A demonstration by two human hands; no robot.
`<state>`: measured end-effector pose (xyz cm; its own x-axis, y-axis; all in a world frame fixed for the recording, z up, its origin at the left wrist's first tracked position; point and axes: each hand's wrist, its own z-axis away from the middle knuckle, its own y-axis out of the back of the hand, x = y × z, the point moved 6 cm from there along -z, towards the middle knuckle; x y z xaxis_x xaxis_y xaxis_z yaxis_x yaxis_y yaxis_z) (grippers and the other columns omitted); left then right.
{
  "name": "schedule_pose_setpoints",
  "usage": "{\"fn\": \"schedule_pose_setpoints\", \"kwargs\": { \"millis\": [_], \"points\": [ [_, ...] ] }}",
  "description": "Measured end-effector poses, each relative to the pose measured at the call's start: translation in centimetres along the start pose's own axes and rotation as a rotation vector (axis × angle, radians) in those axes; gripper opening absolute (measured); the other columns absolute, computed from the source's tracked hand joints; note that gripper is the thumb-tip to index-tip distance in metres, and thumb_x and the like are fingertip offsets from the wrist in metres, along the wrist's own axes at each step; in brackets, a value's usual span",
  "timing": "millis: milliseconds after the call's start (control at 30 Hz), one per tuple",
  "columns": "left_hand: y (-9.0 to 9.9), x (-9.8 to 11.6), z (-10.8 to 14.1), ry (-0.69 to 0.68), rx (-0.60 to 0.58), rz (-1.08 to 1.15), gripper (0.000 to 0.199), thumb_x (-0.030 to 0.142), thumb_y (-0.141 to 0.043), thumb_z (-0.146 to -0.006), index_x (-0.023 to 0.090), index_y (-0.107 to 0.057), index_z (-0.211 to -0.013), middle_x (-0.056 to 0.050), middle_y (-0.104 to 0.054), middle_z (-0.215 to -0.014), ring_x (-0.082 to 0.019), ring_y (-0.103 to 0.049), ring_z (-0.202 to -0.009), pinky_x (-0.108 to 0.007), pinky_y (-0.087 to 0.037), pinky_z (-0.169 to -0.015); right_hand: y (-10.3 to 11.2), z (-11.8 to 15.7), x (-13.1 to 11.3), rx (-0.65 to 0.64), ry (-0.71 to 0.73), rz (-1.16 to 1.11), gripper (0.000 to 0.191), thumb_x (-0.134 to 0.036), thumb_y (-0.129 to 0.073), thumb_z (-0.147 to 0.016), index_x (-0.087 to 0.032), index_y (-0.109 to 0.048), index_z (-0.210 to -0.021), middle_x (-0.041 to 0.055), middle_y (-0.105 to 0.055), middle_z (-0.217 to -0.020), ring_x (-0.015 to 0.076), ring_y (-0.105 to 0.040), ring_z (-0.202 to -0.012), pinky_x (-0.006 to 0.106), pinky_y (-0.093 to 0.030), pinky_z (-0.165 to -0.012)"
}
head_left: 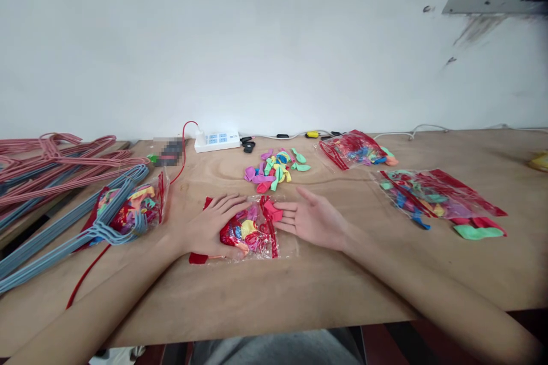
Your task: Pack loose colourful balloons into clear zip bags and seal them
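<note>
A clear plastic bag with red bands (269,236) lies on the table in front of me, with balloons of several colours inside. My left hand (214,225) rests flat over the bag's left half, fingers spread. At the bag's right end is a red balloon (273,211). My right hand (314,219) is turned palm up with its fingers stretched out, and the fingertips reach this balloon; I cannot tell whether they press on it. Just beyond the bag sits a loose pile of balloons (278,170) in green, yellow, purple, blue and red.
More balloon bags lie at the back right (353,149), at the right (440,197) and at the left (128,205), the last partly under blue hangers (98,228). Pink hangers (64,154) are stacked far left. A white power strip (217,141) with cables stands by the wall.
</note>
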<state>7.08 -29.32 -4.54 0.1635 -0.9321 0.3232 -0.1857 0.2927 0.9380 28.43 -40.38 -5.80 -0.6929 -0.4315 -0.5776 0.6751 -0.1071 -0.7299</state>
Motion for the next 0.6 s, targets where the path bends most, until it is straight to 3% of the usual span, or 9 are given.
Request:
{"fn": "schedule_pose_setpoints", "kwargs": {
  "millis": [167,300,400,500,600],
  "points": [
    [0.0,0.1,-0.1,-0.02,0.012,-0.005,0.12,0.077,-0.082,-0.081,0.028,-0.024,-0.174,-0.019,-0.035,-0.174,-0.046,-0.035,-0.159,-0.067,-0.028,-0.129,-2.5,0.5,3.5,-0.208,-0.176,0.102,0.083,-0.075,-0.04,-0.105,0.0,-0.065,-0.131,0.029,-0.068,-0.138,0.0307,-0.066,-0.134,0.042,-0.038,-0.128],
    [0.0,0.3,-0.1,-0.027,0.002,0.0,0.121,0.078,-0.082,-0.08,0.027,-0.025,-0.174,-0.019,-0.034,-0.175,-0.046,-0.033,-0.16,-0.066,-0.029,-0.129,-2.9,0.8,4.0,-0.342,-0.177,0.318,0.096,-0.084,-0.028,-0.103,-0.002,-0.067,-0.133,0.0288,-0.064,-0.146,0.0321,-0.063,-0.14,0.047,-0.034,-0.13],
    [0.0,0.4,-0.1,-0.016,0.0,0.006,0.119,0.077,-0.082,-0.081,0.028,-0.026,-0.173,-0.018,-0.034,-0.175,-0.046,-0.034,-0.159,-0.066,-0.03,-0.129,-2.5,1.2,2.4,-0.386,0.023,0.728,0.094,-0.085,-0.023,-0.103,-0.011,-0.071,-0.136,0.0224,-0.067,-0.147,0.0339,-0.061,-0.142,0.054,-0.039,-0.127],
    [0.1,0.5,-0.1,-0.012,0.0,0.013,0.116,0.075,-0.082,-0.082,0.029,-0.026,-0.173,-0.017,-0.034,-0.175,-0.045,-0.035,-0.159,-0.066,-0.029,-0.129,-2.7,2.1,1.2,-0.405,0.272,1.18,0.066,-0.071,-0.059,-0.102,-0.021,-0.07,-0.144,0.0144,-0.062,-0.155,0.0347,-0.047,-0.154,0.055,-0.03,-0.132],
    [0.0,0.4,-0.1,-0.022,0.014,0.015,0.115,0.075,-0.082,-0.082,0.029,-0.027,-0.173,-0.017,-0.036,-0.174,-0.045,-0.035,-0.159,-0.066,-0.028,-0.129,-3.9,3.1,1.5,-0.472,0.508,1.63,0.07,-0.054,-0.074,-0.098,-0.017,-0.061,-0.155,0.0184,-0.052,-0.165,0.0361,-0.04,-0.159,0.055,-0.02,-0.135]
  ]
}}
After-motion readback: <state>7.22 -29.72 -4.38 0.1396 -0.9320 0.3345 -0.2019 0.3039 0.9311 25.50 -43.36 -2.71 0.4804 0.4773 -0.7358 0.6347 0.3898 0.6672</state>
